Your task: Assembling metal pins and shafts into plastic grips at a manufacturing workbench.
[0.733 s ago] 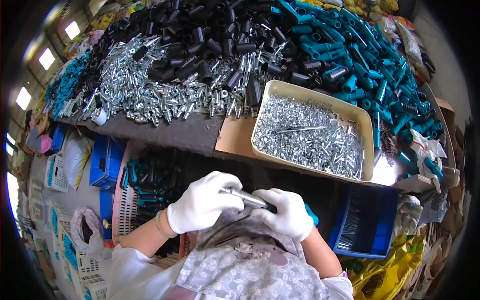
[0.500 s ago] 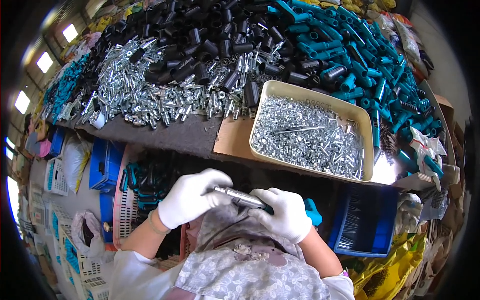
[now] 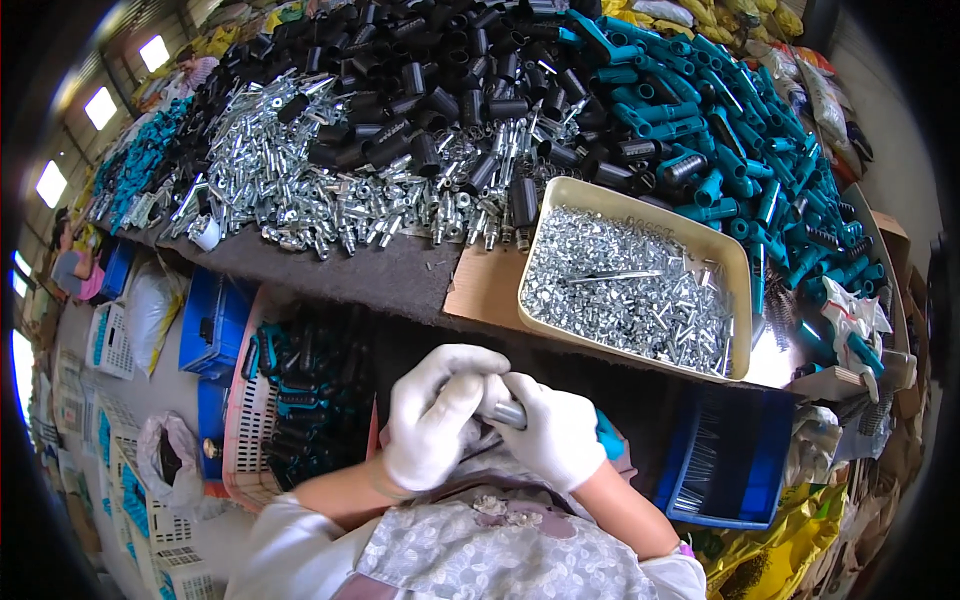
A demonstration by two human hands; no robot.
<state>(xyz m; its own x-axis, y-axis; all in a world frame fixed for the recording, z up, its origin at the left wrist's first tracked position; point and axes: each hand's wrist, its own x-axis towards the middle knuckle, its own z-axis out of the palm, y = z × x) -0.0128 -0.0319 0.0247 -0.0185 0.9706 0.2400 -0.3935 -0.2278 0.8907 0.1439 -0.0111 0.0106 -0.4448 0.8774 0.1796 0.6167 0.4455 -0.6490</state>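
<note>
In front of my apron, my white-gloved right hand (image 3: 553,428) is closed around a teal-handled tool with a steel shaft (image 3: 510,414). A bit of the shaft shows between its fingers, and the teal end (image 3: 608,438) sticks out past the hand on the right. My left hand (image 3: 432,418), also gloved, is curled closed with its fingertips against those of the right, at the front end of the shaft. The fingers hide that end. Beyond my hands, a cream tray (image 3: 742,300) full of small metal pins stands on the bench, with a slim metal tool (image 3: 615,276) lying on top.
Heaps of steel shafts (image 3: 290,185), black sleeves (image 3: 425,105) and teal housings (image 3: 700,130) cover the bench (image 3: 330,275). Below it stand a pink basket (image 3: 250,440) of teal-and-black parts at left and a blue bin (image 3: 690,450) at right. A person (image 3: 75,265) sits far left.
My left hand has moved right and closed in against my right hand, covering the front of the shaft that showed before. The view has shifted slightly.
</note>
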